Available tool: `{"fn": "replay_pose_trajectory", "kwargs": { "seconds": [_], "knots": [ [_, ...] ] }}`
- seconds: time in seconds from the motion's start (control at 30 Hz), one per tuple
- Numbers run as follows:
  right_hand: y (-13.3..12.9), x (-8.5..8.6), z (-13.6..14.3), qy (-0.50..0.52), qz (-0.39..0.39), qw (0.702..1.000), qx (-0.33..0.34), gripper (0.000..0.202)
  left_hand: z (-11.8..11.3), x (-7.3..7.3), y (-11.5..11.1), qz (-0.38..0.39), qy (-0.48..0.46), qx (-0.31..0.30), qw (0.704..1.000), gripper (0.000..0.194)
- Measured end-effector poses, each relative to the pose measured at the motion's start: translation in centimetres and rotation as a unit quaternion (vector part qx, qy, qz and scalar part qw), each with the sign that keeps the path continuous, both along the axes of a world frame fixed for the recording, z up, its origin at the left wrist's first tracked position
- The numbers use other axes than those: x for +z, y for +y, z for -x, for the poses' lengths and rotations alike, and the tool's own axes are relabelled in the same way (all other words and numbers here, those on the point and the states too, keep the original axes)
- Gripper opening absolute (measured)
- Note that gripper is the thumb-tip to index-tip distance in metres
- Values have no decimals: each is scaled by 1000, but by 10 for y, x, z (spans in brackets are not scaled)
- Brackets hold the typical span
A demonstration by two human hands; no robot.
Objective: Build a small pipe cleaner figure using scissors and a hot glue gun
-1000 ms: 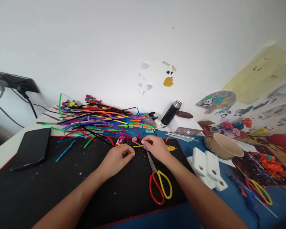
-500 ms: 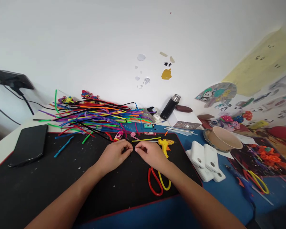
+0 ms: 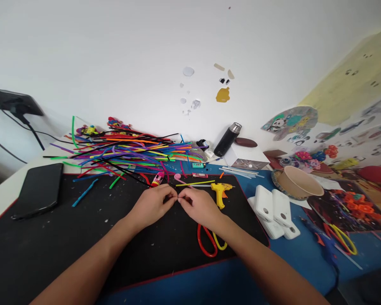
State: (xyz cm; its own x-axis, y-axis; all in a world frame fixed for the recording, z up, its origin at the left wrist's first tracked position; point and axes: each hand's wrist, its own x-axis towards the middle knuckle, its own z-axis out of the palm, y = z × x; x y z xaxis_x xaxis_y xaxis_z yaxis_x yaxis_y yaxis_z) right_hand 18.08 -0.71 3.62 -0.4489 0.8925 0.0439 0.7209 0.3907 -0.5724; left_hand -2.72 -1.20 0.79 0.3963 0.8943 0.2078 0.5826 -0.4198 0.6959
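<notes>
Meeting over a black mat (image 3: 51, 241), the left hand (image 3: 151, 206) and right hand (image 3: 201, 207) were pinched closed; anything held was indiscernible. Scissors (image 3: 215, 247) lay partly beneath the latter.

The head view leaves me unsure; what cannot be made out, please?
Head view:
Whatever the left hand and right hand may hold: hidden by their grip.
Blades of the near scissors: hidden by right hand.
Power strip: cut off by left edge.
Print on teal item: too small.
</notes>
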Motion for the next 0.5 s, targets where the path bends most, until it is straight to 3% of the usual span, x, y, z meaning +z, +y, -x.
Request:
{"fn": "replay_pose_trajectory", "kwargs": {
  "seconds": [0.33,0.5],
  "knots": [
    [-7,-15,-6,51,115,990,-68,9,5,-6,6,-17,-12,31,999,19],
    [-13,-18,-5,17,112,991,-75,10,7,-3,7,-18,10,54,998,21]
  ]
}}
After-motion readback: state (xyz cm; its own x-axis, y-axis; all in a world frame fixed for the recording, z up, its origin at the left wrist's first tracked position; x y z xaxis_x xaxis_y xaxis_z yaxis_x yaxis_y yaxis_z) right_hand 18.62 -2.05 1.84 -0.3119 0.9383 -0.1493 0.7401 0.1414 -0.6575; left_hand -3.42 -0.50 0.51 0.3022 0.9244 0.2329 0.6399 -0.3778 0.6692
